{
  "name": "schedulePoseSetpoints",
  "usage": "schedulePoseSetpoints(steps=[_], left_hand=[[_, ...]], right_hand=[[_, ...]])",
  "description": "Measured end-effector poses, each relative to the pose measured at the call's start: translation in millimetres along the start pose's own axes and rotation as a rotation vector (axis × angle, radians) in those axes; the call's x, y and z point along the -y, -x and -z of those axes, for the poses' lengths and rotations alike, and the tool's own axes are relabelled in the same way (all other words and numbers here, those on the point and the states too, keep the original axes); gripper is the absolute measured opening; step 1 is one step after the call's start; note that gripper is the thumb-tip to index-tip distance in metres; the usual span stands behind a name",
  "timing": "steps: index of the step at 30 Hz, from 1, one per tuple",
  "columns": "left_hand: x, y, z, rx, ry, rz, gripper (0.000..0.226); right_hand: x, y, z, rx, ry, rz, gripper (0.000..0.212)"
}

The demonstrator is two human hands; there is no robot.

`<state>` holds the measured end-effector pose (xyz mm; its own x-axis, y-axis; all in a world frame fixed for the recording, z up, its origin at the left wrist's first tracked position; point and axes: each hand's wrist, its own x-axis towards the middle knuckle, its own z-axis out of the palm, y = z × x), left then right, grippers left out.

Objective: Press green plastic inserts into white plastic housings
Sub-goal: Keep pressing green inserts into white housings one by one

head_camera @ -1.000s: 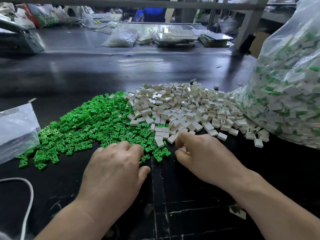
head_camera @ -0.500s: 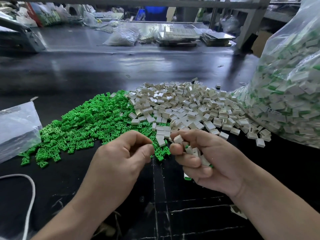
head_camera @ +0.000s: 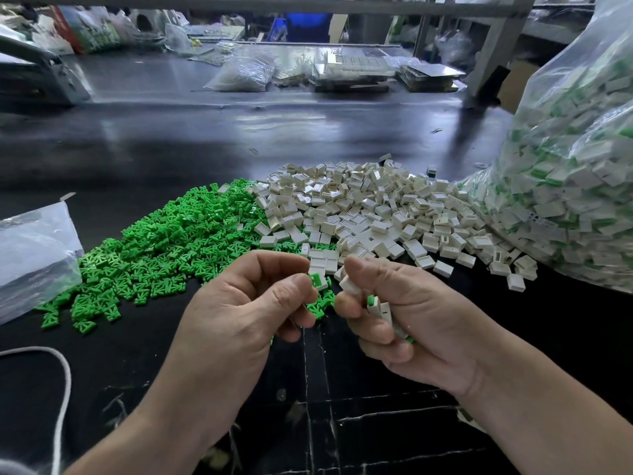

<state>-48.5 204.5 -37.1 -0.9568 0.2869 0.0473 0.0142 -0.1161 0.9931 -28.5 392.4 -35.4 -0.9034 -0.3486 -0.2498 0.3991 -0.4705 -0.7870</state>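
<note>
While I watch from the head view, the dark glossy surface (head_camera: 212, 138) fills most of what I see, scuffed and scratched white near its front edge, with cluttered shelving, metal posts and loose packets at its far side. At right slumps a big clear bag (head_camera: 575, 173) packed with white pieces showing green. Mid-surface, a heap of white housings (head_camera: 370, 207) touches a heap of green inserts (head_camera: 164, 245) on its left. A smaller clear bag (head_camera: 30, 255) lies at far left, a white cord (head_camera: 63, 382) below it. My left hand (head_camera: 239, 320) has its grip pinched on one housing with insert (head_camera: 318, 282). My right hand (head_camera: 407, 323) is curled around several assembled pieces (head_camera: 378, 308).
</note>
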Motion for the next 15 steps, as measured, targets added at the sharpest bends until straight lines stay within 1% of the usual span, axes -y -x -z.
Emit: schedulePoseSetpoints(steps=[2,5,8,11,13,15], left_hand=[[0,0,-1,-0.004,-0.001,-0.004,0.033],[-1,0,-1,-0.007,0.005,-0.001,0.035],[-1,-1,-1,-0.022,0.03,0.005,0.037],[-1,0,-1,-0.031,0.032,0.007,0.037],[-1,0,-2,-0.03,0.028,0.006,0.035],[-1,0,-2,-0.022,0.02,0.002,0.034]], right_hand=[[0,-1,0,-0.024,0.032,0.019,0.014],[4,0,6,-0.071,-0.001,0.058,0.018],[19,4,18,-0.131,-0.086,0.171,0.015],[29,5,26,-0.198,-0.15,0.265,0.02],[27,5,27,-0.19,-0.136,0.26,0.013],[21,4,25,-0.142,-0.041,0.207,0.006]])
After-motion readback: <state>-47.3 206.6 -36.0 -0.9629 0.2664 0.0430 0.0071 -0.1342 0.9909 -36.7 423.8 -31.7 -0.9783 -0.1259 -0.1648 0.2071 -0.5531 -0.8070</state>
